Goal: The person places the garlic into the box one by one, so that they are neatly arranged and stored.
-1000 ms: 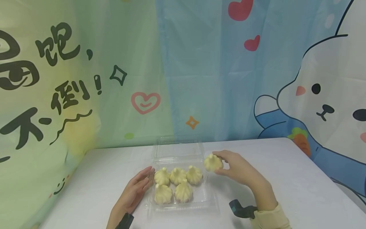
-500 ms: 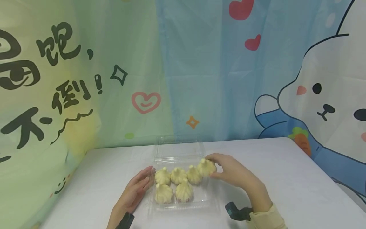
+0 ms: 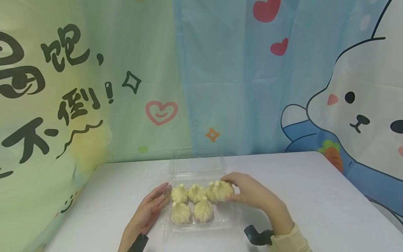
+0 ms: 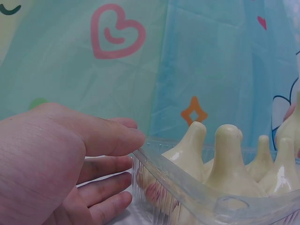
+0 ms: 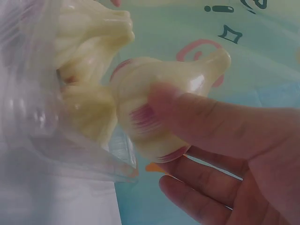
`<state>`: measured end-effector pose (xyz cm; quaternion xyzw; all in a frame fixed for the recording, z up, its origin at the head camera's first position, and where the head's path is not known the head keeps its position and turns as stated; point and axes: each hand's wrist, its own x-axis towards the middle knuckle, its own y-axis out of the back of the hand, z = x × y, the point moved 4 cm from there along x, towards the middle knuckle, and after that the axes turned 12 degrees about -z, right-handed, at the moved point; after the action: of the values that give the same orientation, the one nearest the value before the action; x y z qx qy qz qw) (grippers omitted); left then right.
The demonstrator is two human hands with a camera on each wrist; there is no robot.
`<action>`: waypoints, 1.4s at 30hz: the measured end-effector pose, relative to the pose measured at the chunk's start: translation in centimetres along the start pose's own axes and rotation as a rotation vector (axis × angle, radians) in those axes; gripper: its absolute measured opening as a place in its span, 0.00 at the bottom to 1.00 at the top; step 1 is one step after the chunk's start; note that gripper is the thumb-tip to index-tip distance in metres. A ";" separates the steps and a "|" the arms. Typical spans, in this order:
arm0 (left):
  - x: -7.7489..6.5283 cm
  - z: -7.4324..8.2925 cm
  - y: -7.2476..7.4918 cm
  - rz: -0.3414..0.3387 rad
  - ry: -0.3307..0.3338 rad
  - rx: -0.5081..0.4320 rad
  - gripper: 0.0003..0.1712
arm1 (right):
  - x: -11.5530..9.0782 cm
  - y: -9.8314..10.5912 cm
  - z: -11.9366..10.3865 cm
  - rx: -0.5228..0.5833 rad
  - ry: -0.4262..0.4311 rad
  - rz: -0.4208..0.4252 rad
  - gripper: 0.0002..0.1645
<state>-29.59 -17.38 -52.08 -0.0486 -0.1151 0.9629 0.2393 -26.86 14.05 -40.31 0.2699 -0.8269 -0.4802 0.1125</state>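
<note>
In the head view my right hand (image 3: 252,190) pinches a pale garlic bulb (image 3: 225,191) over the right back part of a clear plastic box (image 3: 189,227). Thumb and fingers press its sides in the right wrist view, where purple streaks mark the held garlic bulb (image 5: 133,91) and its stem points away. Several other garlic bulbs (image 3: 203,210) sit in the box in two rows, stems up. My left hand (image 3: 151,210) rests against the box's left side with fingers fairly straight; the left wrist view has its thumb (image 4: 117,139) at the rim.
The box's clear lid (image 3: 196,167) lies folded back behind it. All of this stands on a white table (image 3: 119,182), with a printed curtain (image 3: 214,87) hanging behind its far edge.
My right hand has carried the garlic bulb left and down, from beside the box to over its right back part, next to the back row. The left hand has stayed put.
</note>
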 end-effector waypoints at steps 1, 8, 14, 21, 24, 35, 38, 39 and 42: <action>0.0 0.0 0.0 0.002 0.001 0.000 0.31 | 0.0 -0.1 0.0 -0.005 0.005 -0.004 0.30; 0.0 0.0 0.1 -0.022 0.017 -0.004 0.32 | 0.3 -0.7 -0.3 -0.029 0.048 -0.045 0.29; 0.0 0.0 0.0 -0.009 -0.005 -0.014 0.32 | 0.7 -1.1 -0.6 -0.049 0.025 -0.095 0.28; 0.0 0.1 0.0 -0.011 -0.011 -0.014 0.32 | 1.0 -1.5 -1.1 -0.043 0.007 -0.123 0.29; 0.0 0.1 -0.1 -0.019 -0.009 -0.016 0.32 | 1.1 -1.7 -1.1 -0.046 0.009 -0.127 0.28; -0.1 0.1 -0.1 -0.030 0.002 -0.012 0.32 | 1.1 -2.1 -1.2 -0.062 0.004 -0.127 0.29; -0.1 0.1 -0.2 -0.008 0.000 -0.016 0.31 | 1.1 -2.2 -1.2 -0.054 -0.011 -0.136 0.29; -0.1 0.1 -0.2 -0.002 -0.001 -0.018 0.31 | 1.1 -2.2 -1.2 -0.053 -0.015 -0.139 0.30; -0.1 0.2 -0.2 0.009 -0.003 -0.023 0.31 | 1.0 -2.3 -1.2 -0.065 -0.014 -0.138 0.29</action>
<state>-29.46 -17.29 -51.88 -0.0506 -0.1265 0.9626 0.2343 -26.41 11.71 -41.75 0.3191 -0.7912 -0.5153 0.0820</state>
